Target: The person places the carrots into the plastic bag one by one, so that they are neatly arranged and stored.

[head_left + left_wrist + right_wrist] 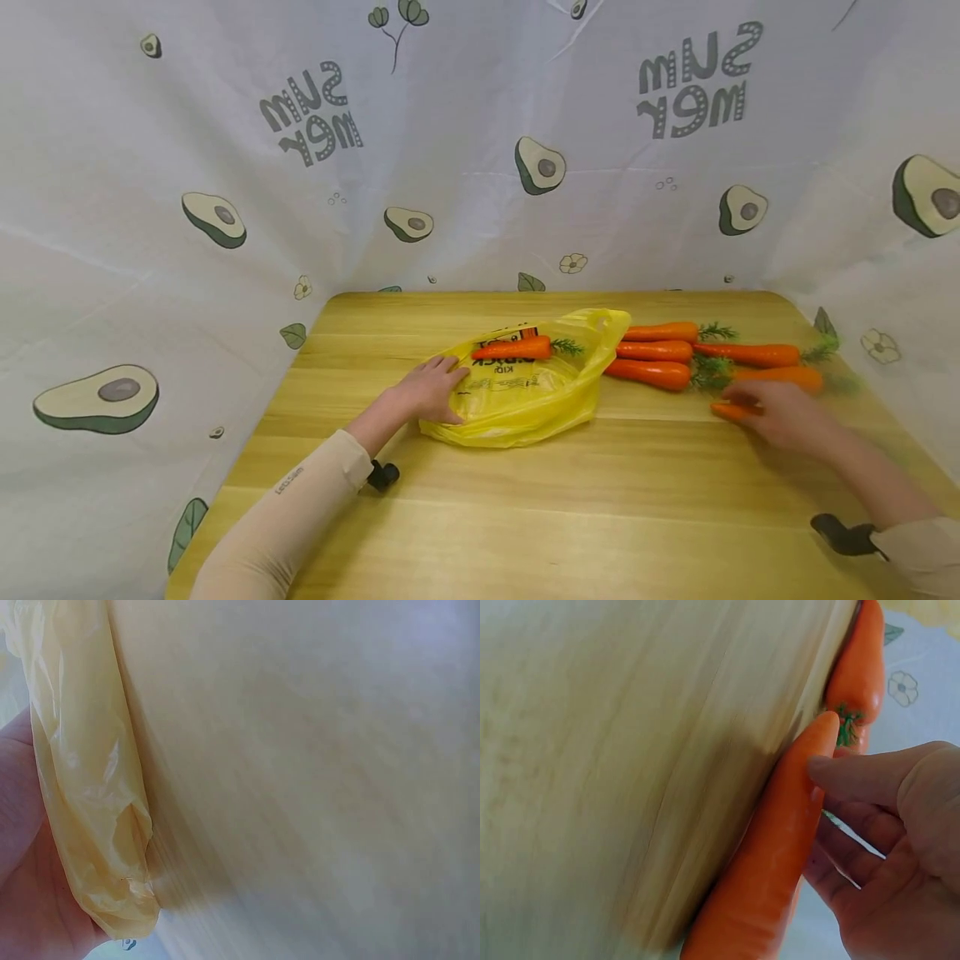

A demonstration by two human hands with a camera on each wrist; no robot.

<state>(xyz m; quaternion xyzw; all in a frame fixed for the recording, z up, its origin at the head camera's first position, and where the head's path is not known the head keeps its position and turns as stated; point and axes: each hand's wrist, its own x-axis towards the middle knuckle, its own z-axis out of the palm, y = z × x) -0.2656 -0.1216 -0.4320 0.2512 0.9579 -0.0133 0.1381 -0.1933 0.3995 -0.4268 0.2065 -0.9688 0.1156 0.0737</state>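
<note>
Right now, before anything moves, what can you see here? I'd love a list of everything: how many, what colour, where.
Wide wood-grained table: 1, light yellow-brown, in the middle of the view
Crinkled plastic carrier bag: 1, yellow with print, on the table
Smooth tapered carrots: 7 visible, orange, one on the bag, five right of it, one held
Hanging cloth with avocado print: at least 1, whitish, around the table
Small wrist devices: 2, black, one per wrist
Fabric sleeves: 2, beige, on the forearms
Left hand: 1, bare, at the bag's left edge
Right hand: 1, bare, pinching the held carrot
</note>
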